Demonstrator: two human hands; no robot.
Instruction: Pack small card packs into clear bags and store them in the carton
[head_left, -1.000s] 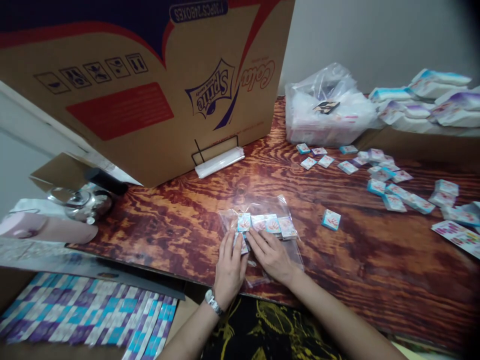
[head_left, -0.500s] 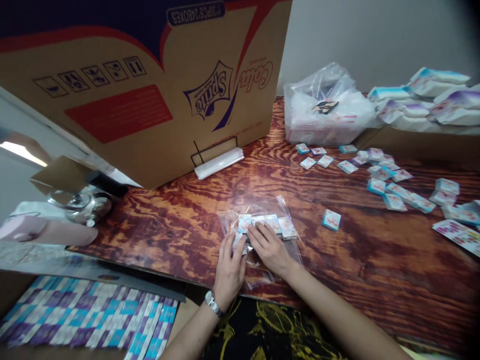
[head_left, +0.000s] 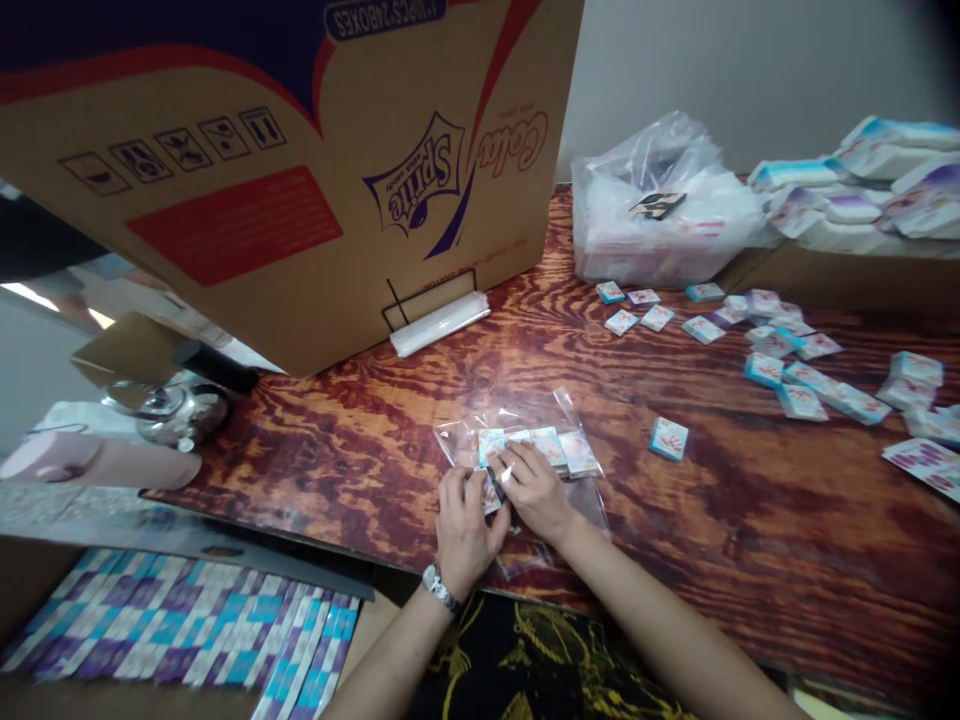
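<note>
A clear plastic sheet (head_left: 459,440) lies on the wooden table, with a row of small printed boxes (head_left: 577,452) on it, their tops white, blue and purple. My left hand (head_left: 466,530), a watch at its wrist, is closed on another small box (head_left: 491,497) in front of that row. This box is tilted and shows a dark side. My right hand (head_left: 540,495) has its bent fingers at the box's far edge, against the row; they cover part of the row. Right of the sheet sits a single blue-sided small box (head_left: 668,439).
Several loose small boxes (head_left: 765,368) are scattered at the right. Behind them stand a bag of plastic (head_left: 667,235) and a carton of packets (head_left: 810,275). A large cardboard box (head_left: 255,300) rises at the back left. A pink bottle (head_left: 112,462) and filled carton (head_left: 180,630) are left.
The small box in my left hand has tipped, and its dark side now shows. My left hand has shifted slightly right and nearer me. The right hand's fingers have bent more around the box.
</note>
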